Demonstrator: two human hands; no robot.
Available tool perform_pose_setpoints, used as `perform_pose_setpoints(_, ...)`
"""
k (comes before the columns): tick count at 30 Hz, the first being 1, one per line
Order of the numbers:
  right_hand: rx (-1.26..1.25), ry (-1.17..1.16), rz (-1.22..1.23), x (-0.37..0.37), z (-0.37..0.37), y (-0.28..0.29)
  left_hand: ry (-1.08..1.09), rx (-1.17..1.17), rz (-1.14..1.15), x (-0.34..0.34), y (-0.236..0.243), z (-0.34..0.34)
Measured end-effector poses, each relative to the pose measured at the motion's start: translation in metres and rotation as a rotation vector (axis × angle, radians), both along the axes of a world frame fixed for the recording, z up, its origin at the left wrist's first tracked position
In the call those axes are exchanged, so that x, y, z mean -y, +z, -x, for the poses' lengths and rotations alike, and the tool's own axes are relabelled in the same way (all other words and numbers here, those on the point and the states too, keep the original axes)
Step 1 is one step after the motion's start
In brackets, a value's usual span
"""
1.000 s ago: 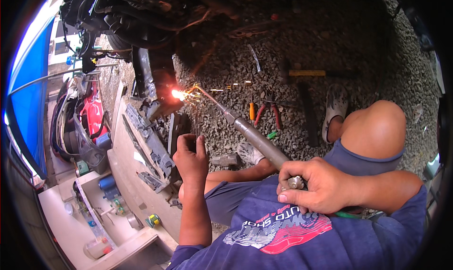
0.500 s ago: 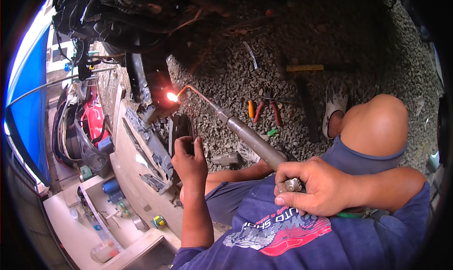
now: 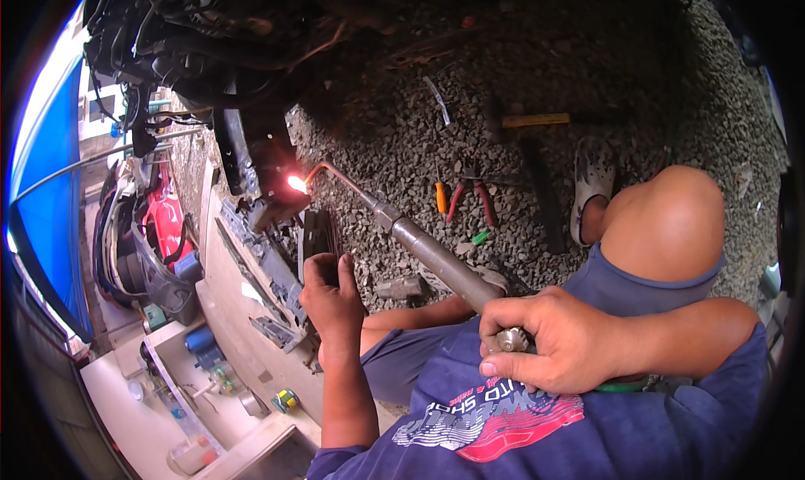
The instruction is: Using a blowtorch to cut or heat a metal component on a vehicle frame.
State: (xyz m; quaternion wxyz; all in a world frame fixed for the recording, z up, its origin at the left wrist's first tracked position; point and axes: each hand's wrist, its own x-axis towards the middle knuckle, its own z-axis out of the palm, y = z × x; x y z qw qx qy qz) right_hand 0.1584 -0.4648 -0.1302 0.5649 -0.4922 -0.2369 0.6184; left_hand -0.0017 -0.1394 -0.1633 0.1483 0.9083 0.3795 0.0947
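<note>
My right hand (image 3: 558, 337) is wrapped around the valve end of a gas welding torch (image 3: 444, 262). The torch slants up and left to a bent copper tip. At the tip, a bright flame (image 3: 296, 182) glows against the lower edge of a dark metal car-body part (image 3: 272, 166). My left hand (image 3: 334, 300) is closed, its thumb raised, below the flame and beside a dark bracket-like piece (image 3: 314, 237). A thin rod (image 3: 338, 233), faint against the gravel, seems to rise from its fingers; what lies inside the grip is hidden.
On the gravel lie an orange-handled screwdriver (image 3: 440, 197), red-handled pliers (image 3: 472, 199), a green piece (image 3: 480, 238) and a yellow-handled tool (image 3: 535, 120). Dark hoses and engine parts (image 3: 226, 44) hang above. A pale open box (image 3: 159, 379) with bottles stands at lower left.
The whole view has shifted slightly, so the torch, flame and both hands appear a little further left. Both grips look unchanged, and the flame stays at the metal's edge.
</note>
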Motion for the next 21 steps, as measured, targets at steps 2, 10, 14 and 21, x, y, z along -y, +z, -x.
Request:
perform_pose_setpoints(2, 0.034, -0.035, -0.044, 0.0008, 0.0029, -0.0030, -0.014, -0.006, -0.025, -0.0022, -0.0014, -0.0004)
perform_pose_setpoints(10, 0.039, -0.061, -0.072, 0.0010, 0.0041, -0.0041, -0.051, 0.012, -0.030, -0.0001, -0.0035, 0.0040)
perform_pose_setpoints(14, 0.047, -0.065, -0.082, 0.0009, 0.0051, -0.0059, -0.056, 0.019, -0.034, 0.0000, -0.0012, 0.0031)
perform_pose_setpoints(21, 0.037, -0.054, -0.078, 0.0006, 0.0051, -0.0066, -0.059, 0.010, -0.047, 0.0028, -0.0021, 0.0014)
